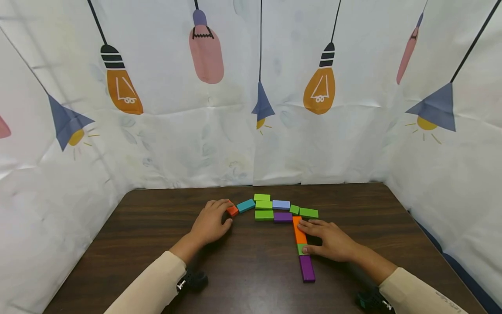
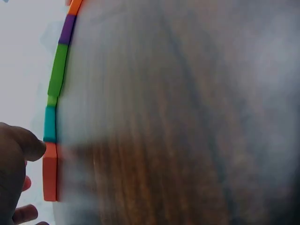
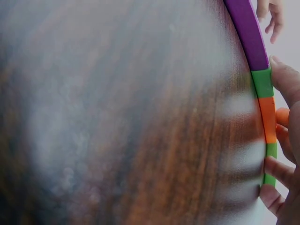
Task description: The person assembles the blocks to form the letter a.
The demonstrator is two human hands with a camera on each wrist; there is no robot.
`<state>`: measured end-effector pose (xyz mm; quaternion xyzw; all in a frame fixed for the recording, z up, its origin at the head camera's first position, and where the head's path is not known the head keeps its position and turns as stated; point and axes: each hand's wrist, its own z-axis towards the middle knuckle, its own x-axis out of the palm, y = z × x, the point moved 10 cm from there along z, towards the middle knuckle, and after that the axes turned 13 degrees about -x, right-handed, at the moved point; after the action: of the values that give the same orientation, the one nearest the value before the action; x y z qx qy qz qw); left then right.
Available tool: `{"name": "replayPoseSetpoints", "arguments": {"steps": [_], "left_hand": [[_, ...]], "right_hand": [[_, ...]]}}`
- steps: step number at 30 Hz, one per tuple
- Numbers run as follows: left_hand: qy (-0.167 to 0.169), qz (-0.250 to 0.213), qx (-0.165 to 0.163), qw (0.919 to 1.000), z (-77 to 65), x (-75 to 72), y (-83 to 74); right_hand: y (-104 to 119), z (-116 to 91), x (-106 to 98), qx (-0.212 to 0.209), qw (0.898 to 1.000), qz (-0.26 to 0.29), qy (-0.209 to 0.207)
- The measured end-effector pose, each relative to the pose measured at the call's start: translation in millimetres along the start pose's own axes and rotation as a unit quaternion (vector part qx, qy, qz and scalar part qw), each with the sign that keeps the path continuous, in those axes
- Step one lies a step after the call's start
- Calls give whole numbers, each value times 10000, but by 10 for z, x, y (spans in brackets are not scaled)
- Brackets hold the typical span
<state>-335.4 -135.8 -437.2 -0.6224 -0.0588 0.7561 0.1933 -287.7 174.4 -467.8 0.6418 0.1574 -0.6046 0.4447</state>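
Note:
My left hand (image 1: 209, 222) is at the left end of a row of coloured blocks, its bent fingers and thumb around a red-orange block (image 1: 232, 210). The left wrist view shows the thumb at that block's corner, beside a teal block (image 2: 50, 124). My right hand (image 1: 333, 240) touches a column on the right with fairly straight fingers. Its fingertips rest on an orange block (image 1: 300, 231), and its thumb is on a small green block (image 1: 301, 249). A long purple block (image 1: 307, 268) forms the column's near end.
Green blocks (image 1: 264, 215) are stacked in three rows at the middle, with a lavender block (image 1: 281, 204) and a purple block (image 1: 283, 217) alongside. Two green blocks (image 1: 309, 213) slant right. The dark wooden table (image 1: 157, 218) ends at a patterned white cloth (image 1: 176, 148).

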Motion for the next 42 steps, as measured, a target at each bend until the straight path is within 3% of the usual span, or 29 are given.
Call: {"name": "replayPoseSetpoints", "arguments": {"steps": [8, 19, 42], "left_hand": [[335, 36, -68, 9994, 54, 71, 85], [57, 154, 252, 9995, 52, 16, 84], [188, -94, 145, 9997, 20, 35, 155]], "right_hand": [[-6, 14, 8, 1, 10000, -15, -8], [-2, 20, -8, 50, 10000, -1, 15], [-1, 11, 5, 147, 9999, 30, 65]]}}
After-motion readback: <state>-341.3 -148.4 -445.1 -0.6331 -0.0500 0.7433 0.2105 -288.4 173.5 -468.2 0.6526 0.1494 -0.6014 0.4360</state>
